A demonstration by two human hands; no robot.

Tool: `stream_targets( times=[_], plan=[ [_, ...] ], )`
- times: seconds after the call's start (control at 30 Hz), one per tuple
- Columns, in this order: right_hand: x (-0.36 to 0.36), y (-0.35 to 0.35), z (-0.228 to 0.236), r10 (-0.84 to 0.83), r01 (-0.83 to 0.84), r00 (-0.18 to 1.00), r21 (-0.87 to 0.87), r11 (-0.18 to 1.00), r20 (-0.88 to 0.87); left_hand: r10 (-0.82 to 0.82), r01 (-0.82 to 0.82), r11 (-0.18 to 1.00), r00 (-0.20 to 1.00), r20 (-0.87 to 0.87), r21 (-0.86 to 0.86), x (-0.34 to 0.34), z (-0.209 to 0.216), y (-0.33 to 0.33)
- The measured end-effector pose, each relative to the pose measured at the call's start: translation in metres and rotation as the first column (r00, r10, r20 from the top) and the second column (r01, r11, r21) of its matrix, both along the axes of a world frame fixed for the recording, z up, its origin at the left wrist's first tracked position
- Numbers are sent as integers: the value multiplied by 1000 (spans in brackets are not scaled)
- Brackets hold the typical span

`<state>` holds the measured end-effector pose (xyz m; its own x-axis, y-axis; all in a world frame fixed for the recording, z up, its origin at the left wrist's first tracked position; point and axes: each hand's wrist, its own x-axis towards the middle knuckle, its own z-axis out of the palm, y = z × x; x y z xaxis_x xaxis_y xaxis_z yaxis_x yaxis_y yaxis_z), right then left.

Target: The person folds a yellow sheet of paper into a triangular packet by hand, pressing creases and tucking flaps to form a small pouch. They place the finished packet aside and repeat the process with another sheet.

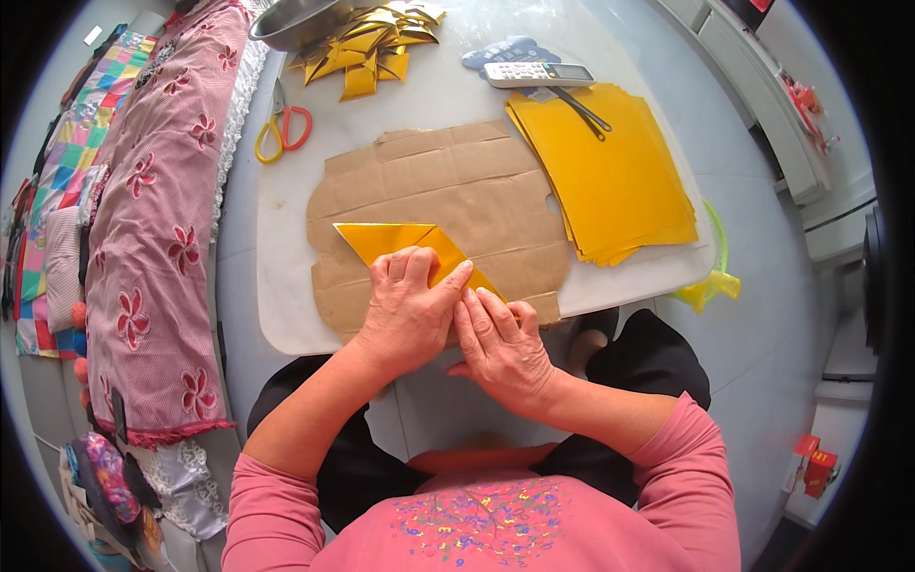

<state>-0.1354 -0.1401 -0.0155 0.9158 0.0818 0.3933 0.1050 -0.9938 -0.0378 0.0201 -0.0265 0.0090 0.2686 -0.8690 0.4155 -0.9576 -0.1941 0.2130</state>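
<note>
A sheet of gold paper (381,235), folded to a slanted shape with a pointed left corner, lies on a flat piece of brown cardboard (438,172). My left hand (410,305) presses on it with curled fingers, the thumb stretched toward the slanting right edge. Close beside it, my right hand (503,351) has its fingers together on the paper's lower right end. The two hands almost meet, and they hide the paper's lower part.
The cardboard rests on a white table (284,286). Gold sheets (620,181) are stacked at right, under a black-handled tool (583,112) and near a white remote control (538,73). Scissors (283,132), folded gold pieces (367,48) and a metal bowl (297,24) sit far left. A pink-covered sofa (157,210) stands left.
</note>
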Motion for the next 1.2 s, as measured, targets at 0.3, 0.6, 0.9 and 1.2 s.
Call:
stream_targets(
  times=[0.3, 0.6, 0.9, 1.2],
  plan=[
    [-3, 1, -3, -29, 34, 999, 146, 989, -35, 34, -34, 998, 999, -4, -61, -5, -3, -3],
    [-9, -4, -5, 12, -12, 1000, 105, 994, -5, 72, -70, 995, 997, 27, -74, -9, -7, -6],
    [-28, -14, 4, -18, 19, 1000, 51, 998, -23, 66, -67, 997, 998, -16, -31, -11, 0, -3],
    [-36, -22, 17, -67, 68, 997, -46, 997, 29, 66, -66, 997, 998, -8, -27, -12, -1, -3]
  ],
)
